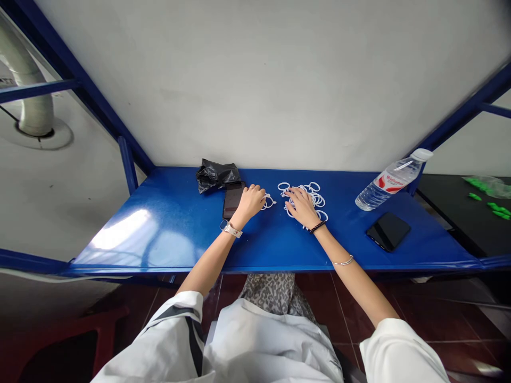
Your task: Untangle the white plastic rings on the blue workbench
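Note:
Several white plastic rings point(319, 200) lie in a loose pile on the blue table point(179, 239). My right hand point(302, 206) rests over the left part of this pile, palm down with its fingers spread, and covers some of the rings. A smaller group of white rings point(269, 201) lies just to the left, beside my left hand point(252, 200). The fingers of my left hand are curled at these rings; whether they grip one is hidden. Under and beside my left hand is a dark flat phone-like object point(232, 199).
A crumpled black plastic bag point(217, 174) lies at the back left. To the right stand a tilted-looking water bottle point(389, 181) and a black phone point(388, 231). Green pieces point(498, 207) lie on a dark surface at far right. Blue frame bars point(128, 165) flank the table.

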Action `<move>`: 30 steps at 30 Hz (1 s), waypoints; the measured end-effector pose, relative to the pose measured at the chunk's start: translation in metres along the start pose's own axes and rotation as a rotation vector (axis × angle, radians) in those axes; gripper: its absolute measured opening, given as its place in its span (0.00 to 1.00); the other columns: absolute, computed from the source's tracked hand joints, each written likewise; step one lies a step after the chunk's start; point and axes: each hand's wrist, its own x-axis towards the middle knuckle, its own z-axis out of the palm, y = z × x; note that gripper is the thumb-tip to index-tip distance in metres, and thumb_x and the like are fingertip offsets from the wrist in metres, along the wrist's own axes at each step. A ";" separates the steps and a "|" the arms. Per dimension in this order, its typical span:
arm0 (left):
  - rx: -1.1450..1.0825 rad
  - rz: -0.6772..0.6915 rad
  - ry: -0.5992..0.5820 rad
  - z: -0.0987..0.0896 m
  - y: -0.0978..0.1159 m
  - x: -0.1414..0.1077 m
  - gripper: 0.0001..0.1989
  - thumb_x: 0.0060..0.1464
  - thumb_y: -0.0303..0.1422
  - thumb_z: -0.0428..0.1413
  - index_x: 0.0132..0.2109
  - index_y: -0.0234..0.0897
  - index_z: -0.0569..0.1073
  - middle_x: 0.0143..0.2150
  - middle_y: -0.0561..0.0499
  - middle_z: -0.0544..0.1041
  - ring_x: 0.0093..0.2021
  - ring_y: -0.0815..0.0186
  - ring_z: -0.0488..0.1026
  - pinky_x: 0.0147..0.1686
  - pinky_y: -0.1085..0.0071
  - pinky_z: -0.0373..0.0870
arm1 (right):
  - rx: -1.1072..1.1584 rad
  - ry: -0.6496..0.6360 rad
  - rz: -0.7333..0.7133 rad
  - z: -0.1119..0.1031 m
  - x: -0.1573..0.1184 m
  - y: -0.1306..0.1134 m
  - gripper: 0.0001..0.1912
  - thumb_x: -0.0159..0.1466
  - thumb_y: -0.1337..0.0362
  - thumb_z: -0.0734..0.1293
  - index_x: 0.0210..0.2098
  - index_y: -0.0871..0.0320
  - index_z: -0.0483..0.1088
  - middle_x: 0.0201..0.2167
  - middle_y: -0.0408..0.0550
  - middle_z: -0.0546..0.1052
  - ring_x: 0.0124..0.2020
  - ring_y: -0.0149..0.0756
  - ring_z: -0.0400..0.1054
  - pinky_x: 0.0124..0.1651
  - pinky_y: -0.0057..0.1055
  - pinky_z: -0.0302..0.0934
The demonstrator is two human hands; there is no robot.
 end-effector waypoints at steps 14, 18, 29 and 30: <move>0.043 0.021 0.017 -0.007 0.010 -0.003 0.08 0.65 0.28 0.48 0.42 0.33 0.73 0.43 0.37 0.76 0.48 0.50 0.71 0.43 0.59 0.65 | -0.076 -0.014 -0.017 0.009 0.008 0.001 0.21 0.73 0.57 0.55 0.60 0.53 0.69 0.65 0.56 0.67 0.66 0.59 0.57 0.65 0.65 0.48; 0.042 0.059 0.070 -0.005 0.015 -0.002 0.08 0.64 0.27 0.48 0.41 0.34 0.72 0.44 0.38 0.75 0.48 0.51 0.70 0.42 0.60 0.63 | -0.068 -0.018 -0.024 0.009 0.009 0.003 0.20 0.73 0.58 0.54 0.55 0.54 0.72 0.59 0.57 0.73 0.62 0.57 0.62 0.64 0.66 0.48; 0.021 0.229 0.041 -0.005 0.025 -0.003 0.09 0.66 0.29 0.47 0.44 0.34 0.73 0.47 0.40 0.73 0.49 0.52 0.68 0.43 0.60 0.63 | -0.090 -0.008 -0.058 0.003 0.008 0.002 0.22 0.74 0.60 0.52 0.46 0.55 0.77 0.52 0.54 0.77 0.56 0.52 0.65 0.60 0.57 0.53; 0.023 0.238 0.034 -0.005 0.025 -0.004 0.10 0.66 0.29 0.47 0.45 0.34 0.73 0.47 0.40 0.73 0.49 0.53 0.68 0.43 0.60 0.64 | -0.103 -0.030 -0.055 0.002 0.008 0.001 0.22 0.74 0.61 0.52 0.47 0.56 0.77 0.53 0.54 0.77 0.57 0.52 0.64 0.61 0.56 0.53</move>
